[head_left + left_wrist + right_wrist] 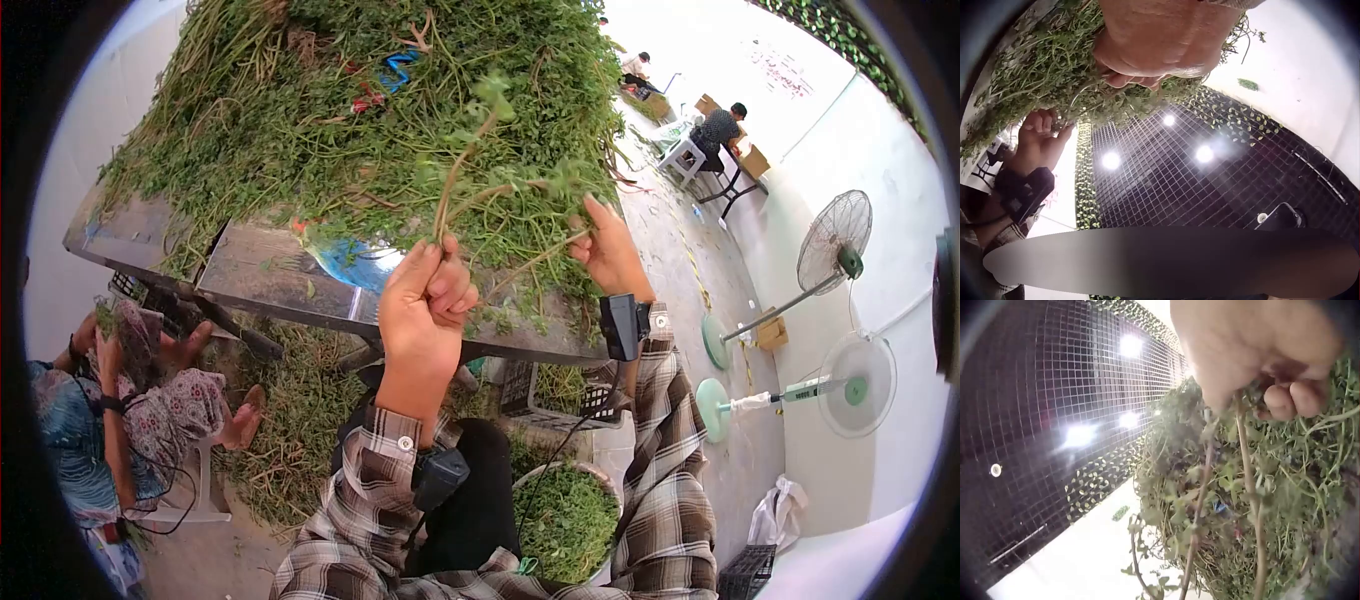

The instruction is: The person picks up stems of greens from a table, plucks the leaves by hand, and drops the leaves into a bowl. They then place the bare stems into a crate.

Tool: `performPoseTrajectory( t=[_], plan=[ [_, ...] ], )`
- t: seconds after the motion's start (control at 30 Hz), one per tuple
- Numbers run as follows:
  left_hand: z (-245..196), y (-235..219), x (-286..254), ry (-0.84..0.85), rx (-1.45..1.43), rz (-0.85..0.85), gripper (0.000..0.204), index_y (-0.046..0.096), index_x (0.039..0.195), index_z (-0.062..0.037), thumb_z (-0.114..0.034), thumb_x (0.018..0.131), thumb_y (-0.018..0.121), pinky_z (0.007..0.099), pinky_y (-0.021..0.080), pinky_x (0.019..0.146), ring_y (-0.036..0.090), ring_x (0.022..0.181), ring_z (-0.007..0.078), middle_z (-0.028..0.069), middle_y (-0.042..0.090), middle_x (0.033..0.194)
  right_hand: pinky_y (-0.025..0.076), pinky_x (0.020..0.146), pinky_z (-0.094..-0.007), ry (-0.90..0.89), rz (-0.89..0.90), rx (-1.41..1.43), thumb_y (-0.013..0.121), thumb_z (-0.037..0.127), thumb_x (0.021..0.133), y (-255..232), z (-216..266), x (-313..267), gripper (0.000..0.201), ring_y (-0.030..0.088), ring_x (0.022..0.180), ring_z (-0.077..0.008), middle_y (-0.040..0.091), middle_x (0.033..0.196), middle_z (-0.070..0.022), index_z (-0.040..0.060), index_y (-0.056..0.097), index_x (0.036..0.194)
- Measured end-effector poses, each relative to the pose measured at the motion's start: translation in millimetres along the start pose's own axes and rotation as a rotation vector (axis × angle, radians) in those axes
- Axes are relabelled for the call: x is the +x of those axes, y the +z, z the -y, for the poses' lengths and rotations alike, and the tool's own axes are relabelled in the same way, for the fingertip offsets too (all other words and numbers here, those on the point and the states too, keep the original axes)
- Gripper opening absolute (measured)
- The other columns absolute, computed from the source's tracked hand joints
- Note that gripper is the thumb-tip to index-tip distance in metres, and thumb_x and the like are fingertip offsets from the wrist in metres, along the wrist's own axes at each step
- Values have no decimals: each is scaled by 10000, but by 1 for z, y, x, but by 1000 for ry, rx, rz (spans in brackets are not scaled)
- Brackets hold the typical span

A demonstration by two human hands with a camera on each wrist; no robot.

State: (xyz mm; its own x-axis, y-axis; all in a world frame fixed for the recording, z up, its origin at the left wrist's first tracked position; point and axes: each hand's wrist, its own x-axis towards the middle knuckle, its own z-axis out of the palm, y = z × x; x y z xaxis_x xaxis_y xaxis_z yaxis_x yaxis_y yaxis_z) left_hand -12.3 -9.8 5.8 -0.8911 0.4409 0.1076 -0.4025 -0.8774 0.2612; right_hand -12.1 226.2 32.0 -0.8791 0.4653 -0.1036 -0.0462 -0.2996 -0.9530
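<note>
My left hand [425, 315] grips a few leafy green stems [452, 185] between thumb and curled fingers, above the near edge of the table. The stems rise from the fist, and one bends to the right. Across from it, my right hand [612, 255] pinches a thin stem [540, 262] that slants down toward the left hand. In the right wrist view, stems run down from beside the right fingers [1282, 403]. The left wrist view has the back of the left hand [1160, 37] at the top, with its fingertips mostly hidden.
A large heap of greens [330, 130] covers most of the dark table [270, 265]. Below are a tub of leaves [568, 520] and a black crate [520, 385]. Another person [120, 400] sits at left; standing fans [835, 245] are at right. Blue plastic [355, 262] lies near the table edge.
</note>
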Motion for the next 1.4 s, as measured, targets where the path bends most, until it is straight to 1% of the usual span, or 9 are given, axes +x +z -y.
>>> performPoseTrajectory(
  t=[0.2,0.4,0.47,0.63,0.77,0.83,1.03,1.3,1.4],
  plan=[
    [-3,0,1,37,-3,4,178,501,935,1,-158,937,420,214,259,489,269,488,52,-49,311,585,280,388,-222,18,-4,-98,517,101,864,-20,-6,6,165,390,485,-82,461,700,-22,88,407,986],
    [-1,-2,2,24,-4,29,186,499,924,-3,-171,940,422,215,255,484,267,476,50,-54,305,570,350,397,-225,-73,-120,-858,544,176,854,-40,-16,7,158,468,499,-87,492,642,-15,39,540,932],
    [0,-3,1,18,3,30,186,498,924,-3,-172,940,422,215,255,483,268,476,49,-55,305,570,438,586,-274,-431,-125,-1020,587,200,803,-58,-18,13,284,541,673,-136,552,762,-85,-17,567,985],
    [4,0,1,1,28,16,189,495,924,-1,-173,943,421,214,257,479,270,477,48,-53,304,574,426,613,-253,-654,-217,-889,568,144,810,-38,10,-16,301,502,667,-117,549,758,-56,-23,566,1061],
    [8,5,-1,12,119,3,198,498,944,8,-185,937,453,207,263,485,286,501,46,-54,325,591,380,519,-201,-620,-246,-738,551,123,838,-12,27,-48,246,455,574,-49,524,707,15,5,583,1051],
    [12,7,-2,18,175,12,205,500,952,11,-191,933,467,204,263,488,292,511,45,-55,335,598,338,470,-182,-410,23,-656,550,133,850,5,32,-72,223,423,530,-30,512,673,37,16,591,1037],
    [22,13,-6,92,466,38,187,534,956,-22,-200,924,488,191,258,498,292,539,32,-66,351,620,297,438,-172,-259,312,-502,569,122,846,60,24,-111,249,409,511,-10,506,663,52,20,565,1074],
    [33,15,-10,287,824,159,239,529,1045,-8,-212,936,471,179,265,517,329,605,12,-66,412,703,276,407,-188,-171,338,-267,566,91,849,77,17,-105,199,341,451,-31,482,635,30,-2,538,1023],
    [33,8,-9,286,883,130,230,530,1040,-5,-202,935,477,179,277,530,336,620,12,-63,424,716,328,500,-182,-227,304,-385,598,53,815,74,8,-101,210,413,589,-16,539,731,25,14,543,1014]
  ],
)
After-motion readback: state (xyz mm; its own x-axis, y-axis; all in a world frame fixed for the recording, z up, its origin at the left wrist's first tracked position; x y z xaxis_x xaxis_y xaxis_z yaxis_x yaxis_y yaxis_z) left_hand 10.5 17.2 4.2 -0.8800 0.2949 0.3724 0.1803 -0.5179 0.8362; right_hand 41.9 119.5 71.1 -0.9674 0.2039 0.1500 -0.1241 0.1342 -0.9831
